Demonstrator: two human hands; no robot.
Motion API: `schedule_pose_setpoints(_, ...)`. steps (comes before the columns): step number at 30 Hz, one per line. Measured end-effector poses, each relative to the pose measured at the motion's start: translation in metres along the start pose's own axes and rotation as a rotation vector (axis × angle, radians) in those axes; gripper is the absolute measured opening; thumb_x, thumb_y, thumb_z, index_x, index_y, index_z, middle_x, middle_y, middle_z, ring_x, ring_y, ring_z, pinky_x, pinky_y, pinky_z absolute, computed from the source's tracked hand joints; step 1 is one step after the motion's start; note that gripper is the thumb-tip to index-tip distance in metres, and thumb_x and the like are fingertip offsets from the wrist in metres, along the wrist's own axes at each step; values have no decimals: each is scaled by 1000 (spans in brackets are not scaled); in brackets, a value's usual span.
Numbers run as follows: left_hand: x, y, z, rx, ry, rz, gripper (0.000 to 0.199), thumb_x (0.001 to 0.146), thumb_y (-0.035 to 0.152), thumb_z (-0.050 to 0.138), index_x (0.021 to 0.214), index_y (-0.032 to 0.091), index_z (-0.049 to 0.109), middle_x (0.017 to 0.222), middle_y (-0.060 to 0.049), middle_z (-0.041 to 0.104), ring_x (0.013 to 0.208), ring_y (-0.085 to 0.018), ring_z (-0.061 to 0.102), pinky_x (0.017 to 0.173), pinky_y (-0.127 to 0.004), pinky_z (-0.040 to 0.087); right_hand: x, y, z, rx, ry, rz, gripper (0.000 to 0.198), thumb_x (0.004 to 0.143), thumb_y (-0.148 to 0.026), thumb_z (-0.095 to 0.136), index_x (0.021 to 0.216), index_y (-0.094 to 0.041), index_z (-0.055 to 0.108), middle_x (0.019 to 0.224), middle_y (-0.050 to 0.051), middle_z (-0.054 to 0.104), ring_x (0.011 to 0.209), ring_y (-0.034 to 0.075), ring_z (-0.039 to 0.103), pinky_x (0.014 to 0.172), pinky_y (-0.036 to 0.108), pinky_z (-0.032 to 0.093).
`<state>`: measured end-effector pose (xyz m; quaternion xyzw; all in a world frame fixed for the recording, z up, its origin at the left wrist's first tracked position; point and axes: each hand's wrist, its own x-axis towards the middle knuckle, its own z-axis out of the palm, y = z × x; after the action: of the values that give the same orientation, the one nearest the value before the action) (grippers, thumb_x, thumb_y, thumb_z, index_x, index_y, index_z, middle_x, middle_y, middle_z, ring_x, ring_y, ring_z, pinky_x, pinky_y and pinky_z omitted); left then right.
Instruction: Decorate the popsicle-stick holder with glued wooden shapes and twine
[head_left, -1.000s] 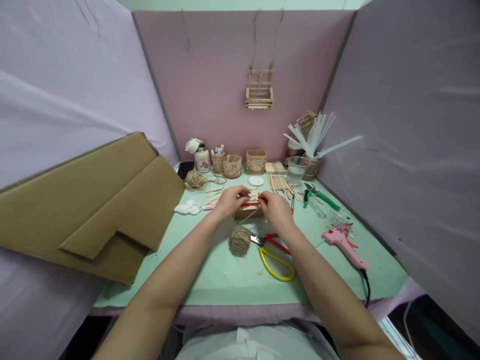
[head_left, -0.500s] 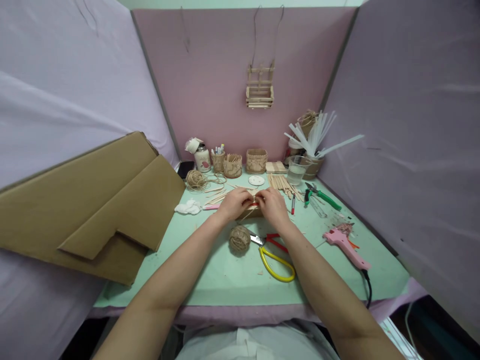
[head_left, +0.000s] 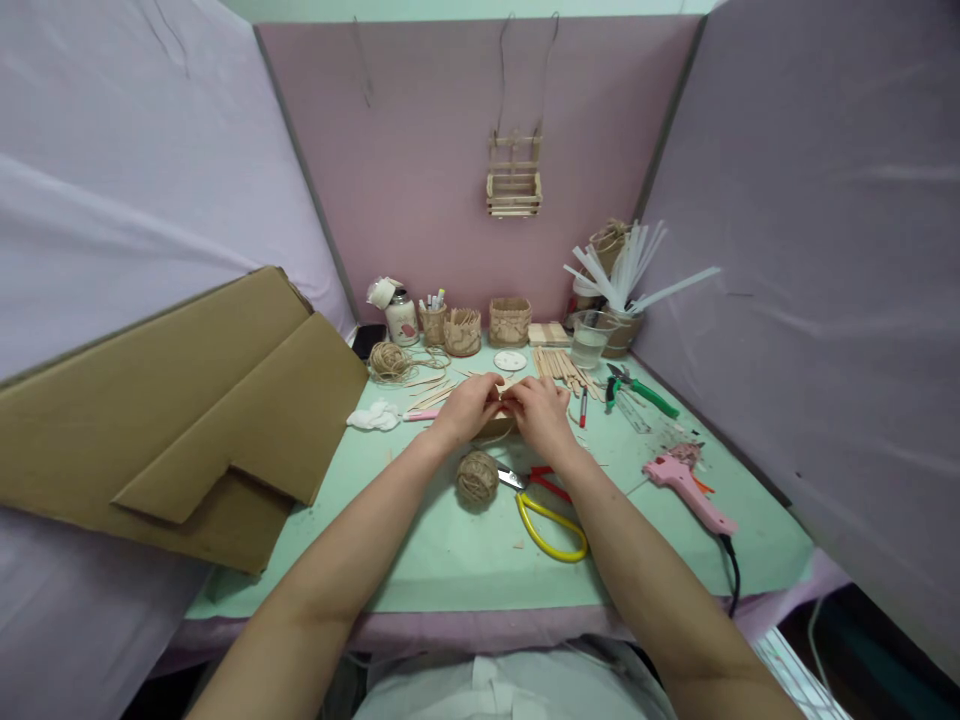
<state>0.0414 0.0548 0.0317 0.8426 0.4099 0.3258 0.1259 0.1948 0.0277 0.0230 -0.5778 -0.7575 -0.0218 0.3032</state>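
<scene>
My left hand [head_left: 472, 405] and my right hand [head_left: 538, 410] meet over a small brown piece [head_left: 495, 428], perhaps cardboard, on the table. The fingers of both are bent and pinched together at its upper edge; what lies between the fingertips is hidden. A thin strand of twine [head_left: 507, 436] loops just below the fingers. The ball of twine [head_left: 477, 478] sits closer to me, touching or nearly touching the blades of scissors [head_left: 553, 530] with one yellow and one red handle. My right forearm passes over the red handle.
A pink glue gun [head_left: 688, 490] with a cord and green-handled pliers [head_left: 651, 398] lie at right. Wooden sticks [head_left: 564, 370], a plastic cup [head_left: 590, 340] and small woven-looking baskets [head_left: 510, 322] stand or lie behind. A large cardboard sheet [head_left: 187, 420] leans at left.
My fingertips have drawn closer together over the brown piece, and the red bit between them is now hidden. The strand has shifted slightly. The whole view has moved a little.
</scene>
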Motion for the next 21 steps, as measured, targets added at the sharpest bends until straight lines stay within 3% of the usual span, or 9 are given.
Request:
schedule_pose_setpoints(5, 5, -12, -11, -17, 26, 23, 10, 80, 14, 60, 88, 16, 64, 87, -5, 64, 82, -17, 57, 76, -29, 45, -1, 0, 1, -60, 38, -34, 18, 92, -26, 53, 86, -24, 69, 95, 5, 66, 95, 22, 43, 76, 36, 19)
schedule_pose_setpoints(8, 7, -19, -22, -5, 44, 40, 12, 80, 10, 58, 82, 16, 68, 87, -6, 64, 87, -18, 58, 82, -31, 45, -3, -1, 1, -77, 44, -55, 17, 92, -27, 55, 83, -24, 69, 95, 4, 66, 95, 22, 43, 76, 36, 18)
schedule_pose_setpoints(15, -2, -10, -23, 225, -58, 201, 28, 80, 7, 51, 91, 19, 73, 89, -7, 61, 88, -20, 51, 81, -33, 44, -6, -2, 0, -133, 43, -79, 21, 93, -28, 52, 83, -21, 69, 95, 7, 66, 94, 23, 42, 76, 37, 18)
schedule_pose_setpoints(21, -14, -4, -18, 340, -81, 171, 27, 88, 17, 46, 93, 18, 73, 91, -9, 60, 89, -22, 47, 81, -35, 43, -8, -6, -3, -178, 67, -98, 20, 92, -27, 54, 79, -20, 68, 93, 7, 66, 93, 22, 41, 76, 37, 17)
